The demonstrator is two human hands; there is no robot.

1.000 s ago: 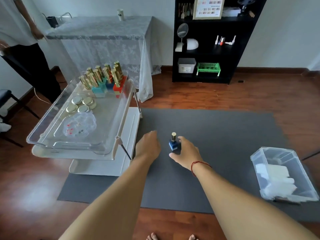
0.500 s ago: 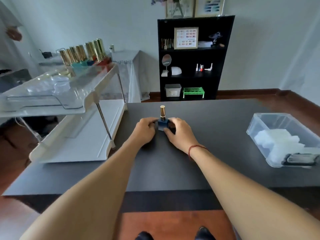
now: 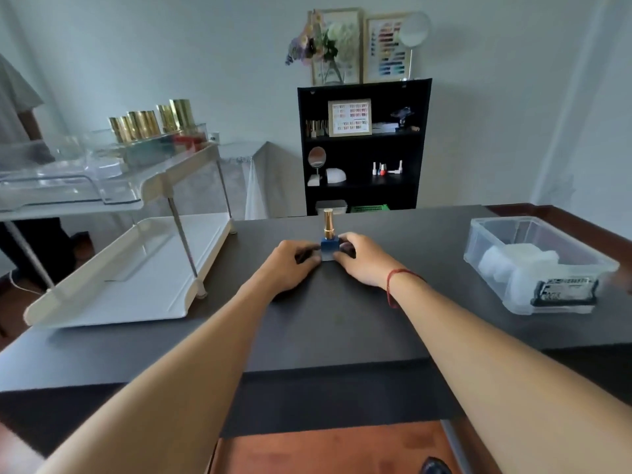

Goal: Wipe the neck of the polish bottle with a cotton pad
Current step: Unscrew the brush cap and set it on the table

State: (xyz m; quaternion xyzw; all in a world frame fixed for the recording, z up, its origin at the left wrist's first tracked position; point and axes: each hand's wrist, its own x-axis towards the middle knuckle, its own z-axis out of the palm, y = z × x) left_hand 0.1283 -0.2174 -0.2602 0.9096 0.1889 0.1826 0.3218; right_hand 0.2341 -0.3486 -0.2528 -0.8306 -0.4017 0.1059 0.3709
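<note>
The left hand (image 3: 290, 265) curls its fingers against the left side of the blue polish bottle (image 3: 329, 246), and the right hand (image 3: 364, 260) pinches its right side. The bottle stands upright, gold cap (image 3: 328, 223) on, at the middle of the dark mat (image 3: 342, 319). Far right, a clear bin (image 3: 537, 265) holds white cotton pads (image 3: 513, 265); a white rack (image 3: 130, 268) stands left.

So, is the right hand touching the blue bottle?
Touching. The head view shows the right hand with fingertips pressed against the side of the blue bottle.
</note>
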